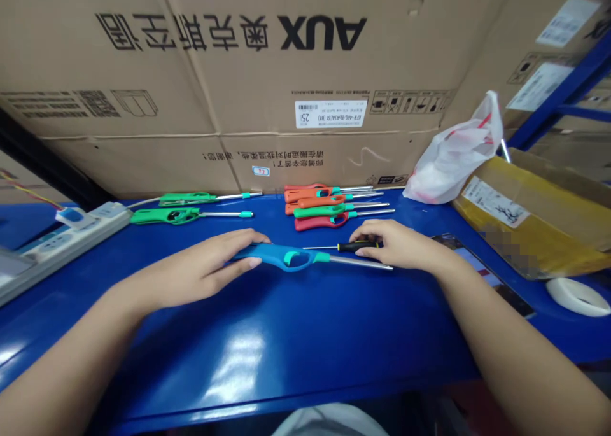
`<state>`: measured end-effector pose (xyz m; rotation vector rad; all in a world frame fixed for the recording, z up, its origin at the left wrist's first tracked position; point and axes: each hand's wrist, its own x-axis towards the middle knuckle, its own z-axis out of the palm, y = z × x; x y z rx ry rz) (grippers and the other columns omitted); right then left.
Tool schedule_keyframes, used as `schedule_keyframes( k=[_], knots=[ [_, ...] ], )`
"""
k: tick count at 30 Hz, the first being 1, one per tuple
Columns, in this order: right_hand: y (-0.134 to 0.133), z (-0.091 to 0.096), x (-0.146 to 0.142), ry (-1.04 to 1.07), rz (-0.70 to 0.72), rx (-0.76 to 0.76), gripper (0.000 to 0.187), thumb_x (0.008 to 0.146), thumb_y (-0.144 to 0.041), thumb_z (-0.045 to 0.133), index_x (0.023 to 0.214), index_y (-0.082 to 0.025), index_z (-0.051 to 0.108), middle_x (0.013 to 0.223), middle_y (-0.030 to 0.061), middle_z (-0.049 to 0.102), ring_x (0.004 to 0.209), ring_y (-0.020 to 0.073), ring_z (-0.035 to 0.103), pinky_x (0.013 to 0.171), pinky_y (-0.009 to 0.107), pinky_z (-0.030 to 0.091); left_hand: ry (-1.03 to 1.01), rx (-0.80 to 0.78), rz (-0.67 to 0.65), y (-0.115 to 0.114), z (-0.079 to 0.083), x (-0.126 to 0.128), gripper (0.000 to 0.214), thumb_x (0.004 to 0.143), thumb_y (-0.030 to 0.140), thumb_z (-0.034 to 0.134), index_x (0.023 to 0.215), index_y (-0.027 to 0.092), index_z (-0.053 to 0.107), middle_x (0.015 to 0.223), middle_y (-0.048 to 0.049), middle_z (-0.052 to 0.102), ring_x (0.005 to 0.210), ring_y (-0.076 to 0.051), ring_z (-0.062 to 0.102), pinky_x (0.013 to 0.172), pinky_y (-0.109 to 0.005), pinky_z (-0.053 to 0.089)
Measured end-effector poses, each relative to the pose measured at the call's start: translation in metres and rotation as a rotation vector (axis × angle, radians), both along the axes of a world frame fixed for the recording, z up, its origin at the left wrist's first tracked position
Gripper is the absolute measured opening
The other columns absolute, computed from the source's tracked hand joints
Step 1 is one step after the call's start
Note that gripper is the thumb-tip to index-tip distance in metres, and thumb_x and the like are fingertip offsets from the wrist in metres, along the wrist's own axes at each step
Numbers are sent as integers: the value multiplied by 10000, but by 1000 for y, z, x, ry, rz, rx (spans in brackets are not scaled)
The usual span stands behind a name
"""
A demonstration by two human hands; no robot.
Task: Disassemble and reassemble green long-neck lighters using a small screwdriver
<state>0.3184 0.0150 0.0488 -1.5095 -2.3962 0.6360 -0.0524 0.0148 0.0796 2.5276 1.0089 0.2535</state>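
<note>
A blue long-nosed lighter (291,256) with a teal trigger and a metal tube lies on the blue table (286,340) in front of me. My left hand (210,267) rests over its handle end, fingers curled around it. My right hand (396,244) lies just right of it, fingers closed on a small black and yellow screwdriver (351,246) whose thin shaft points left, above the lighter.
Two green lighters (186,215) lie at the back left, and several orange, green and red lighters (329,210) at the back centre. A white power strip (62,235) sits left. A plastic bag (453,156), yellow parcel (534,226) and tape roll (577,295) sit right. Large cardboard boxes (286,73) stand behind.
</note>
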Motion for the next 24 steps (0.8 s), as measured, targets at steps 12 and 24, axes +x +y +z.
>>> schedule_keyframes(
  k=[12, 24],
  knots=[
    [-8, -3, -5, -137, -19, 59, 138, 923, -204, 593, 1029, -210, 681, 1087, 94, 701, 967, 248, 659, 861, 363, 486, -96, -86, 134, 63, 6, 7, 519, 994, 615, 387, 1167, 207, 656, 947, -59, 737, 821, -209, 693, 770, -316, 581],
    [3, -19, -16, -145, -44, 241, 227, 986, -204, 556, 1173, -198, 684, 1192, 109, 671, 1163, 273, 610, 1005, 414, 488, -64, 391, 284, 124, -40, 103, 359, 1017, 365, 468, 1267, 164, 629, 1235, -162, 618, 1213, -332, 533, 1051, -510, 440]
  ],
)
